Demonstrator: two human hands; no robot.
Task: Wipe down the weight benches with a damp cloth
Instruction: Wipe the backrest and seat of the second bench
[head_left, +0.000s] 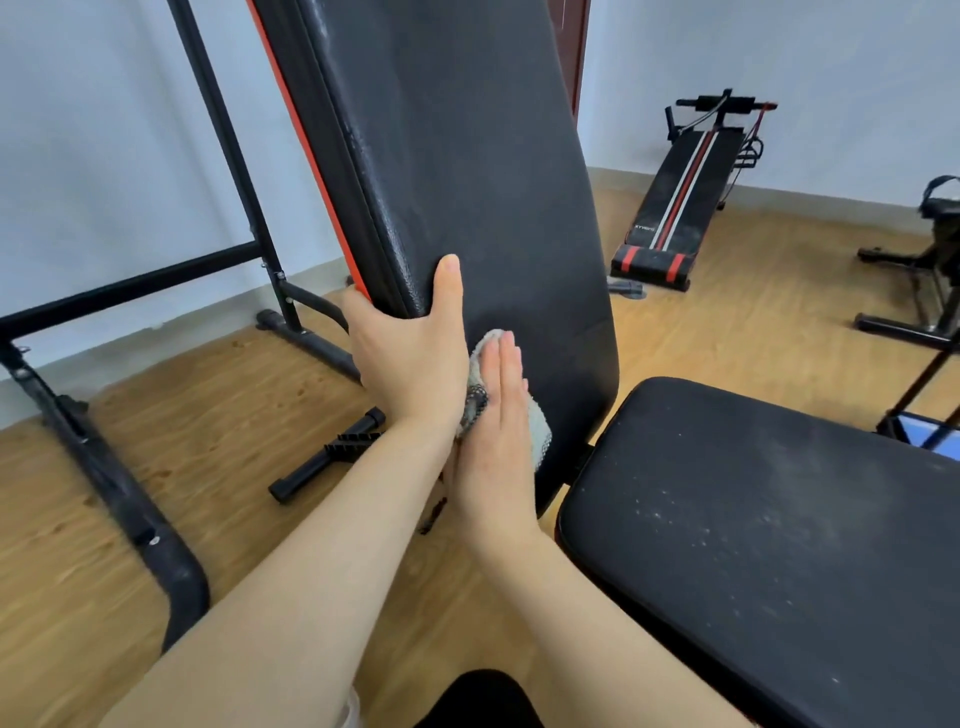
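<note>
The left hand (410, 358) clamps its grip on the left edge of the backrest pad (493, 182), thumb up the front, fingers behind. The right hand (493, 436) lies flat, fingers straight and together, pressing a grey-white cloth (537, 428) against the pad's lower face. The pad stands steeply tilted, its long axis running upward. A dusty seat pad (779, 545) lies level just beside it. Wood floor (727, 322), pale walls, 1 sit-up bench (675, 208) beyond.

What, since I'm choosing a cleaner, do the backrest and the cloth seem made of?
Backrest: probably black vinyl or faux leather, matt; a fine pebbled grain shows near its edge. Cloth: seemingly pale woven cotton, perhaps terry; nubby surface, soft folds, darker patterned border.
</note>
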